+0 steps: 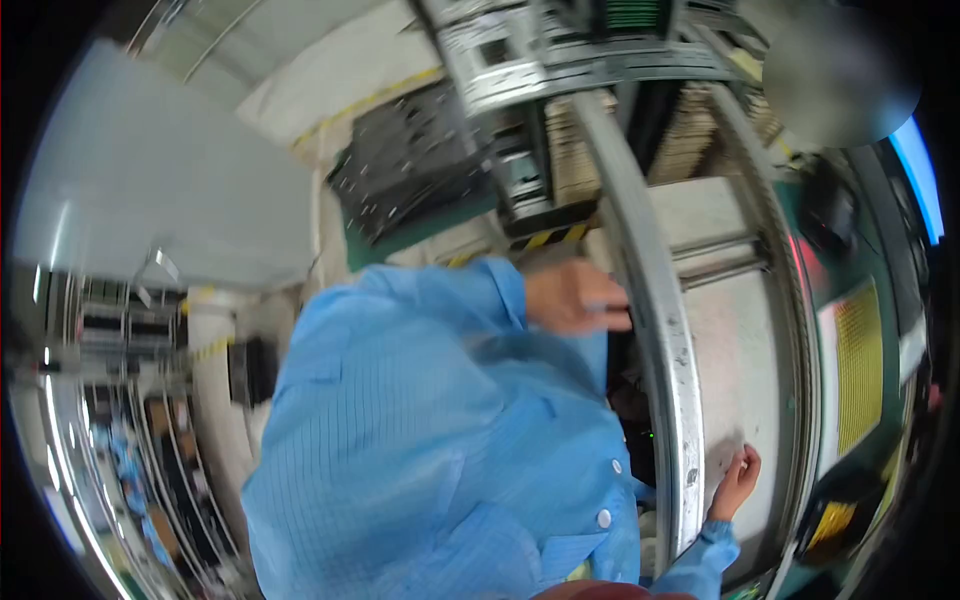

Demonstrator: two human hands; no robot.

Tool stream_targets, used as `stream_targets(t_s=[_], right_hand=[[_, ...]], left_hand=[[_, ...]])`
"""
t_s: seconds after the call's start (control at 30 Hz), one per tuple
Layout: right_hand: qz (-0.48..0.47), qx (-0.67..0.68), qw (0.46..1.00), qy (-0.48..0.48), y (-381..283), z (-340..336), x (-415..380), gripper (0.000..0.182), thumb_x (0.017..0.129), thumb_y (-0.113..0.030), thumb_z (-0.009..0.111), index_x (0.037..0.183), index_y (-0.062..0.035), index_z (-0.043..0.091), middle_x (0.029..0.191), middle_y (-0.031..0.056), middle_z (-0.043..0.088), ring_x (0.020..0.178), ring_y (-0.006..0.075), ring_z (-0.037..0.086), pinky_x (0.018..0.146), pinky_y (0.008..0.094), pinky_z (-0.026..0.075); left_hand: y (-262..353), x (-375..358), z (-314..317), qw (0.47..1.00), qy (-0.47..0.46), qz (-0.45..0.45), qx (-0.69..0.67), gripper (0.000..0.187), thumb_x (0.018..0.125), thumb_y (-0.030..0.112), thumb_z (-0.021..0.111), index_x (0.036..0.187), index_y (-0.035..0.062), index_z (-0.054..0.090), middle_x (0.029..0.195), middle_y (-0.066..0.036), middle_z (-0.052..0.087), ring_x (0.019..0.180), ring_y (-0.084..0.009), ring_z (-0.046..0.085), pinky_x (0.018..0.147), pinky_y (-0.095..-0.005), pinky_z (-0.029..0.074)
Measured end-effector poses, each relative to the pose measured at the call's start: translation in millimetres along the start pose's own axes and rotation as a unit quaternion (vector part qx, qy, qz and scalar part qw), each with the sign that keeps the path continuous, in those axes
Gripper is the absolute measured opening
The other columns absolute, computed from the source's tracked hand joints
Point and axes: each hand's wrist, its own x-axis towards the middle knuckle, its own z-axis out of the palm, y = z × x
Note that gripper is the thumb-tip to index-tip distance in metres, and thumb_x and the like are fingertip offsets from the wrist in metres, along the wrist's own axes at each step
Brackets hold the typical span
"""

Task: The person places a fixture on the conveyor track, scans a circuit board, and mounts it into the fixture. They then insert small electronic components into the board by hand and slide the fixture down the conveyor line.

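Note:
My left hand (572, 298), blurred by motion, comes out of a blue sleeve beside the long metal rail (655, 330). Its fingers are drawn together towards the rail, and whatever may lie between them is too blurred to make out. On the far side of that rail, my right hand (735, 485) is over the pale surface (740, 350) between the rails. Its fingers are bent and pressed together near their tips; anything held there is too small to name.
Metal crossbars (718, 262) span the rails. Stacked boards (685, 135) stand behind them. A black part-covered tray (410, 160) sits at the upper left. On the right are a yellow gridded sheet (858, 368) and a dark device (828, 205). Shelving (175, 450) stands at the far left.

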Motion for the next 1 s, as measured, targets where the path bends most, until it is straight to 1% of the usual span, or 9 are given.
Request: stream_targets(t_s=[0.1, 0.17, 0.43, 0.57, 0.7, 0.77, 0.9, 0.93, 1.0], right_hand=[[-0.001, -0.024, 0.999, -0.028, -4, 5, 0, 0.024, 0.105, -0.015, 0.06, 0.124, -0.0004, 0.06, 0.098, -0.0014, 0.054, 0.068, 0.0028, 0.043, 0.059, 0.02, 0.035], [-0.011, -0.039, 0.998, -0.054, -22, 12, -3, 0.024, 0.105, -0.015, 0.06, 0.124, 0.0, 0.06, 0.099, -0.0015, 0.053, 0.068, 0.0024, 0.041, 0.059, 0.02, 0.034], [0.051, 0.037, 0.989, -0.134, -4, 18, 1, 0.022, 0.102, -0.007, 0.059, 0.123, -0.0007, 0.06, 0.096, -0.003, 0.053, 0.067, 0.002, 0.042, 0.058, 0.0202, 0.034], [-0.054, -0.036, 0.99, -0.123, -34, 19, -8, 0.021, 0.1, -0.007, 0.062, 0.12, -0.0015, 0.062, 0.097, 0.0001, 0.061, 0.071, 0.006, 0.051, 0.062, 0.0224, 0.043], [-0.081, -0.139, 0.983, -0.086, -83, 8, -18, 0.021, 0.096, -0.005, 0.066, 0.117, -0.0024, 0.066, 0.105, 0.0083, 0.067, 0.079, 0.0154, 0.061, 0.069, 0.0283, 0.051], [-0.127, -0.141, 0.981, -0.036, -107, 11, -16, 0.023, 0.094, -0.002, 0.067, 0.117, -0.0012, 0.067, 0.101, 0.0095, 0.068, 0.082, 0.0186, 0.064, 0.072, 0.0305, 0.052], [-0.087, 0.008, 0.993, -0.08, -143, 33, -9, 0.049, 0.096, -0.01, 0.07, 0.142, -0.002, 0.056, 0.118, 0.0102, 0.071, 0.092, 0.015, 0.066, 0.075, 0.0282, 0.053], [-0.083, 0.08, 0.987, -0.109, -150, 39, -4, 0.057, 0.1, -0.015, 0.066, 0.151, -0.001, 0.044, 0.127, 0.0128, 0.068, 0.099, 0.0175, 0.066, 0.082, 0.0301, 0.053], [-0.057, 0.258, 0.952, -0.156, -170, 48, 1, 0.065, 0.109, -0.036, 0.05, 0.158, 0.0013, 0.028, 0.141, 0.0186, 0.06, 0.111, 0.0224, 0.065, 0.09, 0.0342, 0.052]], left_hand=[[-22, -68, -79, 0.948, -0.095, -0.284, 0.107, 0.049, 0.08, 0.016, 0.078, 0.128, 0.012, 0.069, 0.116, -0.015, 0.061, 0.101, -0.0334, 0.064, 0.085, -0.0452, 0.054], [-14, -120, -100, 0.901, 0.085, -0.32, 0.279, 0.056, 0.08, 0.017, 0.079, 0.134, 0.0131, 0.065, 0.121, -0.015, 0.059, 0.113, -0.036, 0.058, 0.096, -0.0458, 0.048], [-57, -147, -152, 0.793, 0.029, -0.484, 0.37, 0.054, 0.088, 0.019, 0.074, 0.139, 0.0109, 0.058, 0.119, -0.016, 0.059, 0.111, -0.035, 0.055, 0.094, -0.0431, 0.045], [-76, -120, -160, 0.801, 0.039, -0.449, 0.394, 0.045, 0.09, 0.021, 0.072, 0.131, 0.007, 0.06, 0.106, -0.015, 0.062, 0.101, -0.0362, 0.059, 0.089, -0.0473, 0.048], [-62, -25, -191, 0.797, 0.274, -0.384, 0.377, 0.042, 0.09, 0.013, 0.068, 0.131, 0.0048, 0.061, 0.103, -0.017, 0.061, 0.097, -0.0379, 0.058, 0.088, -0.0462, 0.048], [-17, 34, -197, 0.838, 0.287, -0.359, 0.294, 0.04, 0.091, 0.006, 0.065, 0.131, 0.0045, 0.065, 0.1, -0.015, 0.057, 0.094, -0.0318, 0.057, 0.085, -0.0413, 0.047], [17, 88, -148, 0.943, 0.19, -0.093, 0.258, 0.039, 0.082, -0.008, 0.072, 0.116, 0.0086, 0.077, 0.089, -0.006, 0.051, 0.08, -0.0209, 0.054, 0.067, -0.0315, 0.044], [5, 97, -121, 0.97, 0.171, 0.005, 0.175, 0.05, 0.067, -0.002, 0.081, 0.115, 0.0131, 0.079, 0.082, -0.002, 0.049, 0.066, -0.0201, 0.051, 0.058, -0.0327, 0.04], [8, 135, -85, 0.981, 0.013, 0.163, 0.101, 0.058, 0.072, 0.018, 0.072, 0.129, 0.0195, 0.073, 0.085, 0.001, 0.051, 0.067, -0.0165, 0.05, 0.058, -0.0331, 0.04]])
